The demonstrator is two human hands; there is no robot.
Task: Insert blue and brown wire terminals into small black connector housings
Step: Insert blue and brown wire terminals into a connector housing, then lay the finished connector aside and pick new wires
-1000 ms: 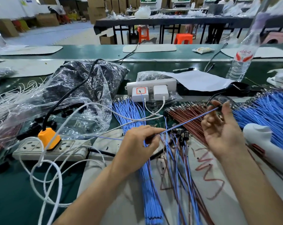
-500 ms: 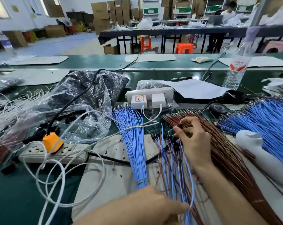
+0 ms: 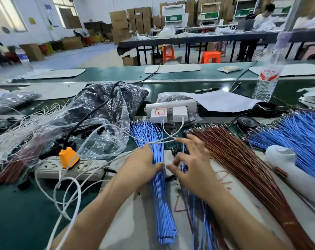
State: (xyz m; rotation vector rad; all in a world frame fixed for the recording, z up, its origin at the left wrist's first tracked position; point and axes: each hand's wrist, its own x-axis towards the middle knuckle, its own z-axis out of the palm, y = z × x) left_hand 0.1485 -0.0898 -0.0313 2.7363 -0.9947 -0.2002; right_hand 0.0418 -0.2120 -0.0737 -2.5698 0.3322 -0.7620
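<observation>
- Factory hall stacked with cardboard boxes fills the 12 o'clock background, beyond a long green workbench (image 3: pixel 17 204) strewn with wiring.
- Crumpled clear plastic bag (image 3: pixel 106 109) of dark parts sits at 10 o'clock from the hands.
- Fan of brown wires (image 3: pixel 243 165) runs from 1 o'clock down to 5 o'clock, just beside the right forearm.
- Second spread of blue wires (image 3: pixel 301 138) lies at 3 o'clock, partly under a white plastic object (image 3: pixel 297 177).
- Tied blue wire bundle (image 3: pixel 162 204) lies from centre to 6 o'clock, terminals pointing to 12.
- Left hand (image 3: pixel 140 168) rests against the bundle's left flank, fingers fairly straight, clasping nothing.
- Right hand (image 3: pixel 194 165), blurred, hovers with fingers splayed apart over loose blue and brown wires (image 3: pixel 198 213), holding nothing visible.
- White power strip (image 3: pixel 84 168) carrying an orange plug (image 3: pixel 68 156) sits at 9 o'clock.
- White socket block (image 3: pixel 171 107) with two chargers stands at 12 o'clock.
- Water bottle (image 3: pixel 266 82) stands at 2 o'clock.
- Small black connector housings (image 3: pixel 176 150) cluster between the two hands' fingertips.
</observation>
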